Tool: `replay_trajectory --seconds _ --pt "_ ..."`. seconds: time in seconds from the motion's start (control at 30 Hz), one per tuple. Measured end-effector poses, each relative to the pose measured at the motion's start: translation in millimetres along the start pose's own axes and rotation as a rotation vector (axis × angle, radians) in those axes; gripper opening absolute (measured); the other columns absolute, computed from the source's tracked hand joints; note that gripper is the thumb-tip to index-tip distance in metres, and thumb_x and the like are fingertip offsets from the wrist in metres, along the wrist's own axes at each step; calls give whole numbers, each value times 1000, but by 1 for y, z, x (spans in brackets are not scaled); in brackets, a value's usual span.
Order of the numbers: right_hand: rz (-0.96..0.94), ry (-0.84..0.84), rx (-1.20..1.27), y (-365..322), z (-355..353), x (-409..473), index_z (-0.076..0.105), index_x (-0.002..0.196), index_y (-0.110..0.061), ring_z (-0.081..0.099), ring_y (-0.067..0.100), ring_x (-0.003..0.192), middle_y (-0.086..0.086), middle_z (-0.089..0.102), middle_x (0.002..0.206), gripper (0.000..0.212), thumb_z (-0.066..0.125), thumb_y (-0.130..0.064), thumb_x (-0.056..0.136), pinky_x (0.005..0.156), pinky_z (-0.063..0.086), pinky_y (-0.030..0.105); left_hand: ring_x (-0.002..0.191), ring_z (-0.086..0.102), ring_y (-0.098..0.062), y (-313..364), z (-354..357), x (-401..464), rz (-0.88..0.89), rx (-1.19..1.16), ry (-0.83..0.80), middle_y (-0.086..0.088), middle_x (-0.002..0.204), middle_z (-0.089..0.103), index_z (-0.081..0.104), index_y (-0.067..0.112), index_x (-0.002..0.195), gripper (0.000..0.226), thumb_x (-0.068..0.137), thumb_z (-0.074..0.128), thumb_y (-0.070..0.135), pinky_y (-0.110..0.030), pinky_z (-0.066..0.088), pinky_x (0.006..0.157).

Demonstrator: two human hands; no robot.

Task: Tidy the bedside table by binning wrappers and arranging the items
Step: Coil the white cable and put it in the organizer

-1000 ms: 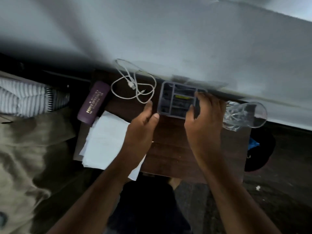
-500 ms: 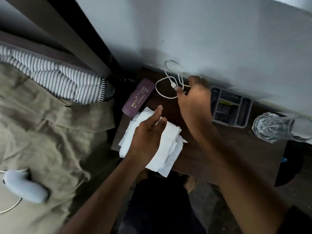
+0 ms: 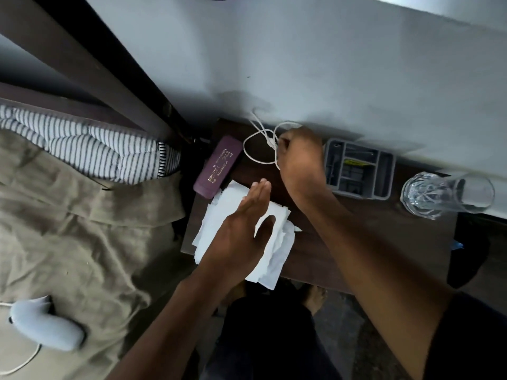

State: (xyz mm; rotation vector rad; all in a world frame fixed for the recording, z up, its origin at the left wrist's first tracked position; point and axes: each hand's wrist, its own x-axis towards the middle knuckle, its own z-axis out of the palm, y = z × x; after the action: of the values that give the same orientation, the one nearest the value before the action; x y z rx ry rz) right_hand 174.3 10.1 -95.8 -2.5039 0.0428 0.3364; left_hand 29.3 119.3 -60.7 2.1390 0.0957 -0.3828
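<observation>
A dark wooden bedside table stands against the white wall. My right hand is closed on a looped white cable at the table's back edge. My left hand lies flat, fingers together and thumb apart, on a loose stack of white paper sheets at the front left. A purple case with gold lettering lies at the left edge. A grey compartment tray sits to the right of my right hand. A clear glass lies on its side at the far right.
A bed with tan bedding and a striped pillow is at the left, with a pale grey device and its cord on it. A dark object hangs off the table's right edge. My legs are below the table.
Both hands left the grey tray. My right hand went left to the cable and closed on it. My left hand dropped onto the paper stack. The view swung left.
</observation>
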Motion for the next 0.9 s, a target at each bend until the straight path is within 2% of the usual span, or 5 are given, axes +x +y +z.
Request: replay_trajectory --seconds 0.2,0.5,0.63,0.8,0.9 --pt "65 -229 -217 -2 21 9 40 140 -2 38 34 137 17 48 145 71 73 -37 89 109 42 41 150 25 -3 9 1 3 -72 -35 15 5 161 34 31 19 154 59 101 55 12 -2 17 112" --pt "-32 234 -17 -8 -7 -32 72 100 -4 65 35 96 18 71 96 28 55 -25 101 78 48 37 140 33 4 18 -16 8 -44 7 241 2 155 46 44 17 150 54 99 57 6 0 22 108" --pt "-110 330 86 -8 -54 -72 73 93 -7 57 28 79 9 65 79 22 58 -19 101 74 37 32 135 51 -8 33 -20 21 -15 -124 527 -2 146 56 51 13 144 49 97 57 4 -27 43 110" --pt "-145 443 188 -9 -118 -123 78 97 -6 62 16 77 2 70 81 17 65 -17 98 70 37 14 142 40 -15 59 -8 44 -69 -127 422 -6 153 44 35 13 153 74 90 73 24 -40 36 116" --pt "-175 458 194 -2 -152 -147 77 110 -6 69 17 84 3 75 92 19 66 -17 99 76 48 18 118 63 -18 76 1 44 -39 -224 328 -3 128 62 55 21 136 45 94 67 30 -49 46 105"
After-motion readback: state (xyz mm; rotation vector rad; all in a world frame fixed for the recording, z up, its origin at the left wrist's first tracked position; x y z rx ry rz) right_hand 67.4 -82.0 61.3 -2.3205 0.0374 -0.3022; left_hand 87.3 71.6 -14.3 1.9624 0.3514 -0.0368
